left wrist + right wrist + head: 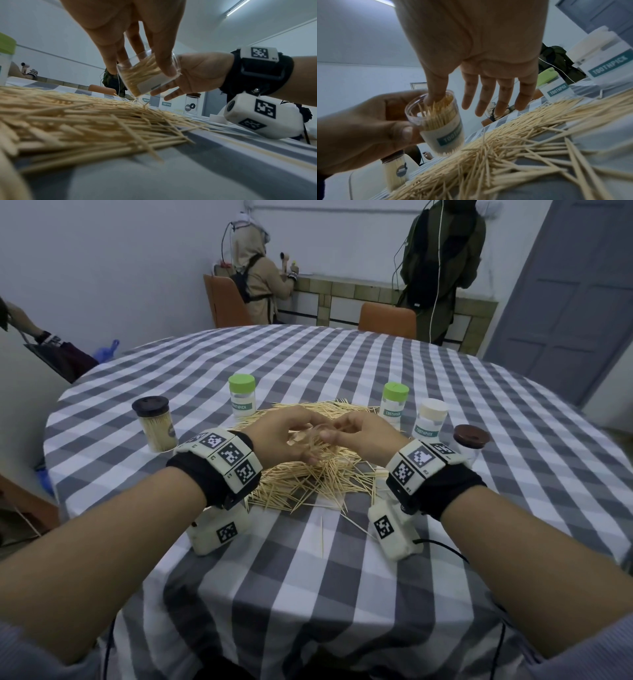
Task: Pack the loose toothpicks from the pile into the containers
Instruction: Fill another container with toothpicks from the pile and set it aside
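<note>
From the head view, both hands are seen meeting over the toothpick pile (pixel 308 470) at the middle of the checked worktop (pixel 342 577); the left hand (pixel 281 436) and right hand (pixel 363 433) hide the container between them.

In the left wrist view, the clear container (pixel 147 75) is gripped tilted by curled left fingers (pixel 164 63), its base just above the pile; a slackened grip could let the packed sticks be spilled.

In the right wrist view, the right thumb (pixel 436 94) is pressed into the open mouth while the other right fingers (pixel 488 97) are spread; sticks could be snapped or flicked out by harder pressing.
</note>
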